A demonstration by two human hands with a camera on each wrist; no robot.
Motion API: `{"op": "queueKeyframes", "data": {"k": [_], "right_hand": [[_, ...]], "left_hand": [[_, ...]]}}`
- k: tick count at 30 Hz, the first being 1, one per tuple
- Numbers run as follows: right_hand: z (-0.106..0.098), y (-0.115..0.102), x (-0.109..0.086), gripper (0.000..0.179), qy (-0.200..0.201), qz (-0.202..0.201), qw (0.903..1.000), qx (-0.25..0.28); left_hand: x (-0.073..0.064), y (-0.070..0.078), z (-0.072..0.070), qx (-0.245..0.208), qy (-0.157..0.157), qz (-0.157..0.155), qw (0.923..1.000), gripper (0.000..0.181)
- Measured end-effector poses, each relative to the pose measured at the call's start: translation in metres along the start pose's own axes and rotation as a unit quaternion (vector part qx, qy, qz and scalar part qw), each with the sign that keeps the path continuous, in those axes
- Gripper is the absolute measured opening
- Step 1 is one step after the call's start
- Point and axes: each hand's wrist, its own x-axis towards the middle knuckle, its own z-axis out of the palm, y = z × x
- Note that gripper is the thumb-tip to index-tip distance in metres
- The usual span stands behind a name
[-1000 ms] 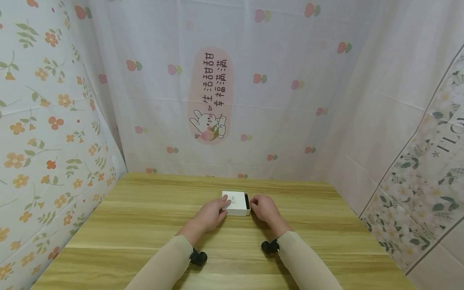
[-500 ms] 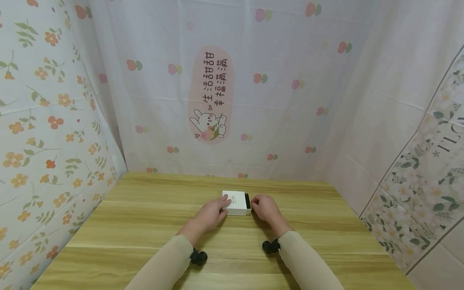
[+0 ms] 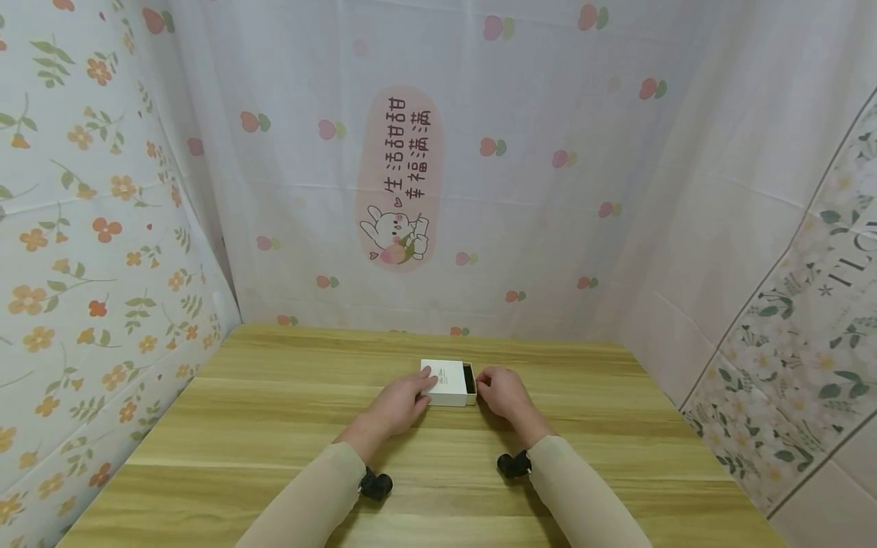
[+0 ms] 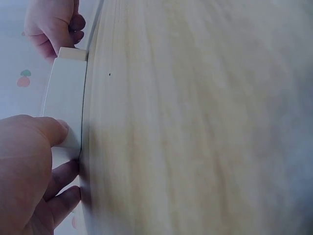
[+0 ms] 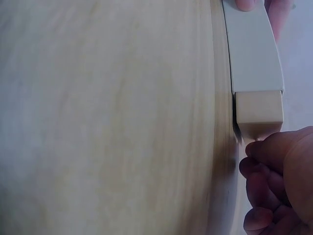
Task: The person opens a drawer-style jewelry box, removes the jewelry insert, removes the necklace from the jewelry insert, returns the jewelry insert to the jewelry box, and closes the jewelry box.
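A white drawer box (image 3: 447,383) with small dark print on its lid lies flat on the table. My left hand (image 3: 397,405) grips the box's left end, its thumb (image 4: 57,131) along the near side and fingers over the top. A cream inner drawer (image 5: 259,106) sticks a short way out of the sleeve's right end, showing a dark inside from above. At the drawer's end face, my right hand (image 3: 503,392) pinches a small pull between thumb and curled fingers; the pull is mostly hidden by the fingertips.
The wood-grain table (image 3: 274,441) runs out around the box on all sides. A printed curtain (image 3: 548,228) hangs behind it, with flowered cloth (image 3: 103,251) along the left and more on the right. Black wrist cameras (image 3: 375,485) sit on both cuffs.
The right hand has shifted slightly right, and the drawer sticks out of the sleeve a little further. The left hand keeps its grip on the sleeve almost unmoved.
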Motion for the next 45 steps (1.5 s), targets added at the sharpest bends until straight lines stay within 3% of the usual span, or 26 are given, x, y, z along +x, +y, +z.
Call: {"op": "queueKeyframes", "data": {"k": [45], "right_hand": [[-0.007,0.010,-0.004,0.015,0.014,-0.002,0.9999,-0.002]], "left_hand": [[-0.001,0.001,0.000,0.002,0.003,-0.008,1.0000,0.044]]}}
